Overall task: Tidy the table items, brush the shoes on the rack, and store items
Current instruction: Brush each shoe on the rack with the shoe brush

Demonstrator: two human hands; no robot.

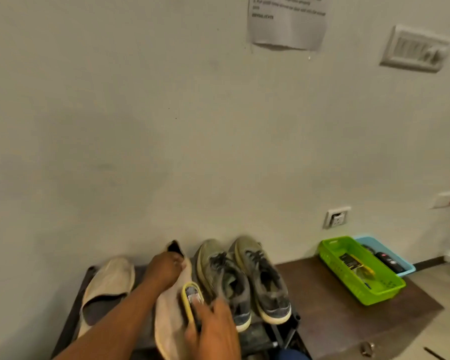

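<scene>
Shoe rack (pixel 70 318) against wall. Left hand (pixel 164 268) gripping beige slipper (pixel 170 307) at its heel end, tilted up off rack. Right hand (pixel 213 333) holding yellow brush (pixel 191 298) against slipper. Second slipper (pixel 107 284) left of it, grey sneakers (pixel 244 279) right. Green basket (pixel 359 271) on table right of rack.

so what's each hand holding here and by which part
The left hand grips the beige slipper by its heel end; the right hand holds the yellow brush by its near end.

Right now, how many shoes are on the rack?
4: a beige slipper far left, its mate held by the left hand, two grey sneakers right. Lower shelves are hidden.
</scene>
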